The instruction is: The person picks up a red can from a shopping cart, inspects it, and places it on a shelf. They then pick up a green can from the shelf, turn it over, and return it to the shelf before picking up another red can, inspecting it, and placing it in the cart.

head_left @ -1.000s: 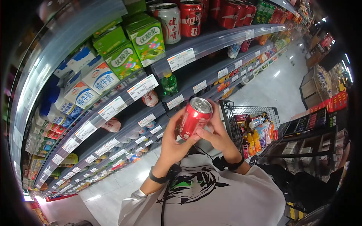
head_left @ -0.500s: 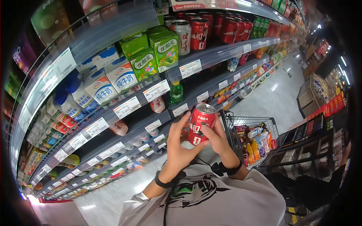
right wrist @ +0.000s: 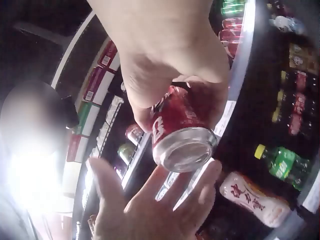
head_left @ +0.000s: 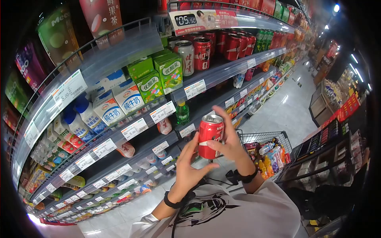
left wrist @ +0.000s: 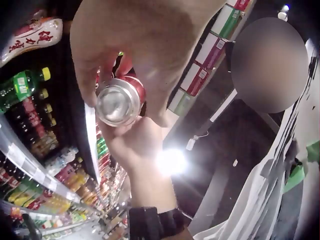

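Note:
A red can (head_left: 210,137) with a silver top stands nearly upright in front of the person's chest. The right hand (head_left: 230,139) grips it from the right, thumb across its front, as the right wrist view also shows around the can (right wrist: 182,130). On the can's left is the left hand (head_left: 191,163), its fingers extended and thumb apart below the can. In the right wrist view that left hand (right wrist: 155,207) lies spread beneath the can's silver base. Whether the left fingertips touch the can is unclear.
Shelves (head_left: 232,71) of cans, milk cartons (head_left: 129,97) and bottles run along the left and ahead. A wire cart (head_left: 265,137) holding several drinks stands to the right, near a dark display rack (head_left: 323,146). Pale floor (head_left: 274,109) shows between.
The can has turned between the hands and sits slightly lower in view. The left hand has loosened from around it, while the right fingers have risen and shifted. The head view now shows more upper shelf.

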Demonstrator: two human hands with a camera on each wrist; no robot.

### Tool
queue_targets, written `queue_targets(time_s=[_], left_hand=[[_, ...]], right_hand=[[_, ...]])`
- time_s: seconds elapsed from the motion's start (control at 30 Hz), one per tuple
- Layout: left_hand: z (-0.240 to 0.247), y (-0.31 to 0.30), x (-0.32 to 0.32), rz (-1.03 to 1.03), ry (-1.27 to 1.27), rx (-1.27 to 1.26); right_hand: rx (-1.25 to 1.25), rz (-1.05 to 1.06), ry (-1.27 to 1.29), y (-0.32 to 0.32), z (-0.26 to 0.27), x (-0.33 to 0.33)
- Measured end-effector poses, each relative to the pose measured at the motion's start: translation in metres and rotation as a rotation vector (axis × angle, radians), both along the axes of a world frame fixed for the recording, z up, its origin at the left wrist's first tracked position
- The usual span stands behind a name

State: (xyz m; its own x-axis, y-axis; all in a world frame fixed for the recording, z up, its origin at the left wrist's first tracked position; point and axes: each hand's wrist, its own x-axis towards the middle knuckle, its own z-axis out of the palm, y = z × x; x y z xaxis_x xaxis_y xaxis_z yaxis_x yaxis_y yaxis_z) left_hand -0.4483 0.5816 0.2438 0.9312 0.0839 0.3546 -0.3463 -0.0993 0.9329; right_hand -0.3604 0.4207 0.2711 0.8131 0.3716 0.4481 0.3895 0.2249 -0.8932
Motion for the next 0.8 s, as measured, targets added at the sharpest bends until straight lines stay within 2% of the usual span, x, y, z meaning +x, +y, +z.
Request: queue_targets(time_s=[0.13,0.17,0.23,0.3,0.43,0.5,0.57,0.63,0.7,0.8], left_hand=[[0.008,0.008,-0.003,-0.063,-0.042,0.062],[0.005,0.011,-0.004,-0.091,-0.030,0.109],[0.000,0.017,-0.006,-0.093,-0.043,0.142],[-0.004,0.025,-0.008,-0.096,-0.058,0.177],[-0.013,0.037,-0.015,-0.032,0.035,0.111],[-0.015,0.041,-0.016,0.010,0.064,0.067],[-0.016,0.045,-0.017,0.038,0.044,0.031],[-0.018,0.048,-0.018,0.050,0.055,0.030],[-0.020,0.049,-0.019,0.065,0.063,0.029],[-0.024,0.049,-0.020,0.067,0.105,-0.031]], right_hand=[[0.075,-0.121,-0.026,-0.008,0.040,0.041],[0.050,-0.232,-0.031,-0.010,0.053,0.061],[0.179,-0.256,-0.093,-0.012,0.088,0.092],[0.105,-0.495,-0.435,-0.026,0.090,0.159],[0.055,-0.574,-0.459,-0.030,0.108,0.214],[-0.163,-0.731,-0.631,-0.031,0.102,0.241],[-0.188,-0.658,-0.610,-0.026,0.095,0.254],[-0.179,-0.647,-0.720,-0.012,0.090,0.256],[-0.206,-0.655,-0.698,-0.006,0.087,0.256],[-0.164,-0.547,-0.644,0.003,0.084,0.256]])
